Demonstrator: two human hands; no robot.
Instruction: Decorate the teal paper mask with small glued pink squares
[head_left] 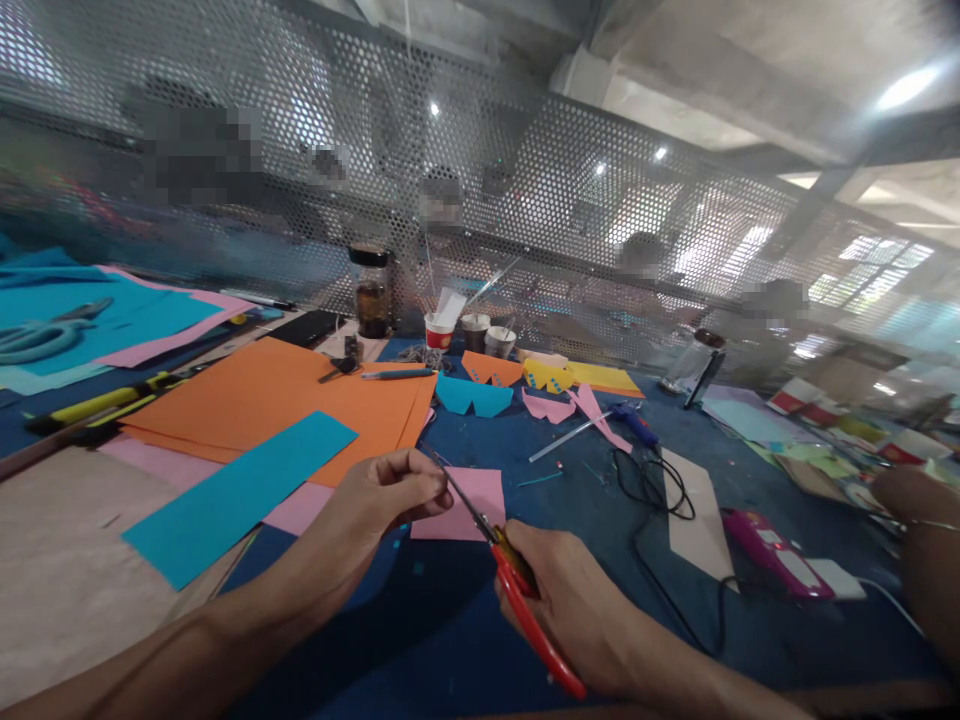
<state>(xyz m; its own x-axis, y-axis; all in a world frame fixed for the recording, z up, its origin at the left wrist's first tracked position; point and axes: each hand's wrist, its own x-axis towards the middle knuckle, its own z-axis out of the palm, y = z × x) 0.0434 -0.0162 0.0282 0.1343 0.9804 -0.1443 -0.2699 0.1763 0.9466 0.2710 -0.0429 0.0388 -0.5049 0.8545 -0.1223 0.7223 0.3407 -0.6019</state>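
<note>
My right hand [577, 605] is closed around red-handled scissors [517, 590], whose blades point up and left toward my left hand. My left hand [390, 495] is curled in a pinch at the blade tips; what it pinches is too small to make out. A pink paper square [469, 500] lies flat on the blue table [450, 620] just behind both hands.
Orange sheets [300, 400], a teal strip [240, 490] and pink paper lie at left. Cut paper shapes [510, 385], cups and a jar stand by the perforated metal screen [525, 200]. A black cord [660, 500] and pink glue gun [772, 550] lie right, near another person's arm [926, 540].
</note>
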